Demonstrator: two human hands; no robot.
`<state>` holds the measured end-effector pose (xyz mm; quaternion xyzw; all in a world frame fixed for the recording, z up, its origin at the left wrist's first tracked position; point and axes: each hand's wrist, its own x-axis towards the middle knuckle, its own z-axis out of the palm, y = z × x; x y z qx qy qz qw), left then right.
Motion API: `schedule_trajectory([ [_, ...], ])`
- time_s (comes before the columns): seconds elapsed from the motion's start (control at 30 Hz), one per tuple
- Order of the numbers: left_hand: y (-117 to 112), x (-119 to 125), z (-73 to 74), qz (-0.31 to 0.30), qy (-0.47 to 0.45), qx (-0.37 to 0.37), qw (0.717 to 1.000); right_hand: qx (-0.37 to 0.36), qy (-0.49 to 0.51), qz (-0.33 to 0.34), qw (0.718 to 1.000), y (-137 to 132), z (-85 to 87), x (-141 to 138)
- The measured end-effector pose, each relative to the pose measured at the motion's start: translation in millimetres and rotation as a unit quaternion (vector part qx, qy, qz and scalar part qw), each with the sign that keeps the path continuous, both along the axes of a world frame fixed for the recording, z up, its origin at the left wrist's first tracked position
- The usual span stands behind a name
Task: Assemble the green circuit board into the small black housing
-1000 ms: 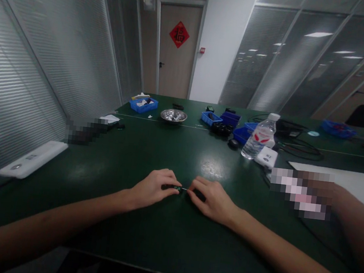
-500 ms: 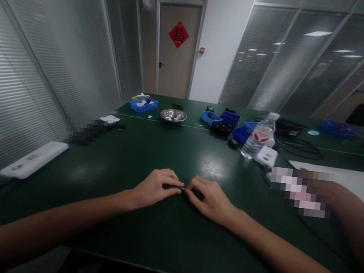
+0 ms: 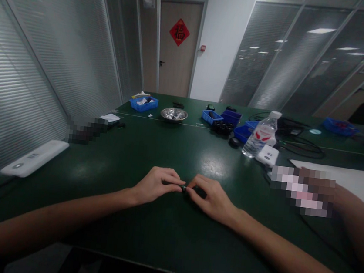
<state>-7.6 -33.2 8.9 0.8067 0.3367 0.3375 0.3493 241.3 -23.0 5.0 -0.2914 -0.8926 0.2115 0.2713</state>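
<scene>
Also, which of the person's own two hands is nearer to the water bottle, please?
Right. The right hand is below and left of the water bottle in the picture; the left hand is farther left, beyond the right one.

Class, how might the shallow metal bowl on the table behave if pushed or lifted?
The bowl is probably stiff, since it shines like metal. Low and wide, it would likely slide before tipping. The small pieces inside look loose, so they may shift.

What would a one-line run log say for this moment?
left hand: pinching small dark part | right hand: pinched at its other side | surface: green table | beyond: metal bowl, water bottle
</scene>
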Motion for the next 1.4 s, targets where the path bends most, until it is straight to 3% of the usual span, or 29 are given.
schedule_trajectory([
  [0.53, -2.7, 5.7, 3.5, 0.016, -0.044, -0.023, 0.999, 0.011, 0.071, -0.019, 0.997, -4.9, 2.5, -8.8],
  [0.77, -0.8, 4.8, 5.3, 0.009, 0.034, -0.033, 0.999, 0.032, -0.02, -0.03, 0.999, 2.4, 4.5, -1.9],
  [1.07, 4.9, 0.2, -5.7, 0.003, 0.046, -0.042, 0.998, 0.165, -0.21, -0.009, 0.964, 17.0, 4.2, 13.0],
  [1.23, 3.0, -2.8, -1.6, -0.016, 0.041, -0.048, 0.998, 0.197, -0.245, -0.008, 0.949, 19.4, 9.4, 17.7],
  [1.4, 0.3, -5.7, 3.4, 0.006, 0.094, 0.008, 0.996, 0.185, -0.251, -0.063, 0.948, 23.7, 7.8, 19.3],
])
